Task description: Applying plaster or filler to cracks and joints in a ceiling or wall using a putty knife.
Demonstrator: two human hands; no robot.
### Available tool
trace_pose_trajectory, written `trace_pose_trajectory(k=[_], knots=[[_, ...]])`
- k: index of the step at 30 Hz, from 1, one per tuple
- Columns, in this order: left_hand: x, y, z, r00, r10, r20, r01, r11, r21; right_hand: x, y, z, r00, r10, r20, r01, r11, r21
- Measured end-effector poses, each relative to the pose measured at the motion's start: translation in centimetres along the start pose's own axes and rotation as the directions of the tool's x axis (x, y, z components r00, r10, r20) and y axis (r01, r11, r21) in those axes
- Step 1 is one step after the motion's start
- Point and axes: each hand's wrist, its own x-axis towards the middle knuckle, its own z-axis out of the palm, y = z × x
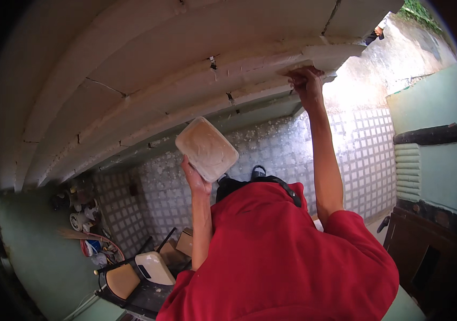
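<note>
My left hand [196, 179] is closed on the near edge of a rounded rectangular tub [207, 150] with a pale, smeared paste in it. The tub is held out in front of my chest. My right arm reaches up and away. At its end my right hand [307, 83] is closed, fingers pinched against a ridge of the pale stepped plaster surface [175, 64]. A thin brownish edge shows by these fingertips, too small to name. Dark gaps and cracks run along the ridges of the plaster.
Below lies a patterned tile floor [367, 155] with pale spots. At the lower left are chairs [154, 267], and beyond them a clutter of containers [92, 246] by a green wall [41, 235]. A brown cabinet [416, 251] stands at right. Part of a person [376, 33] shows top right.
</note>
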Motion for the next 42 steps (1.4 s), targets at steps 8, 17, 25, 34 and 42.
trace_pose_trajectory(k=[8, 17, 25, 34, 42], knots=[[0.2, -0.4, -0.9, 1.000, 0.008, -0.018, -0.008, 1.000, 0.007, 2.0, -4.0, 3.2, 0.992, -0.108, 0.062, 0.108, 0.994, 0.017], [-0.3, -0.4, -0.7, 0.999, 0.016, -0.040, -0.016, 1.000, -0.013, 4.1, -3.7, -1.8, 0.996, -0.070, -0.056, 0.069, 0.997, -0.022], [-0.3, -0.4, -1.7, 0.996, 0.050, -0.068, -0.053, 0.998, -0.045, 0.9, -5.5, -1.0, 0.990, -0.098, -0.099, 0.106, 0.991, 0.079], [-0.2, -0.1, -1.1, 0.997, 0.052, -0.064, -0.052, 0.999, 0.000, 4.6, -7.2, -0.5, 0.982, -0.141, -0.128, 0.145, 0.989, 0.030], [-0.6, 0.4, -0.3, 0.997, 0.046, -0.063, -0.049, 0.998, -0.049, 5.0, -4.6, -6.4, 0.984, -0.103, -0.143, 0.095, 0.994, -0.059]])
